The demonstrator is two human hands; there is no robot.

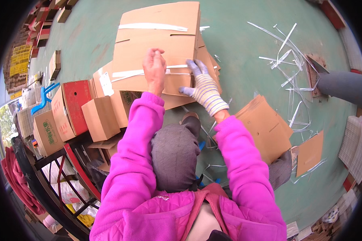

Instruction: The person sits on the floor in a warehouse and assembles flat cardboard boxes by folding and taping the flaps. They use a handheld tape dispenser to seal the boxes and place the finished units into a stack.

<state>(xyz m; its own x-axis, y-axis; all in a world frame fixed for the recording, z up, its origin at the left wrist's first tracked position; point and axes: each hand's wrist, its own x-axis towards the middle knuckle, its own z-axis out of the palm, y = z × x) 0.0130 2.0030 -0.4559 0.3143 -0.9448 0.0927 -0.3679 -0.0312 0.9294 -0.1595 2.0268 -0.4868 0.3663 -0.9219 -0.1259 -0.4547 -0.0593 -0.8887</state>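
Observation:
In front of me lies a bundle of flattened cardboard boxes (157, 48), bound by a white plastic strap (152, 27) across its far part and a second white strap (126, 74) across its near part. My left hand (154, 70) is bare and over the near strap, fingers curled; whether they pinch anything is hidden. My right hand (203, 82), in a striped knit glove, lies on the bundle's right edge. Its fingers are spread, with the fingertips by the near strap's end and the thumb on the lower flap. More flattened cardboard (209, 63) sticks out beneath the bundle.
Loose white strapping (289, 60) litters the green floor at right, near a grey post (344, 89). Flattened cardboard (262, 129) lies beside my right forearm. At left stand a red carton (78, 105), a brown carton (101, 117) and a black metal frame (27, 168).

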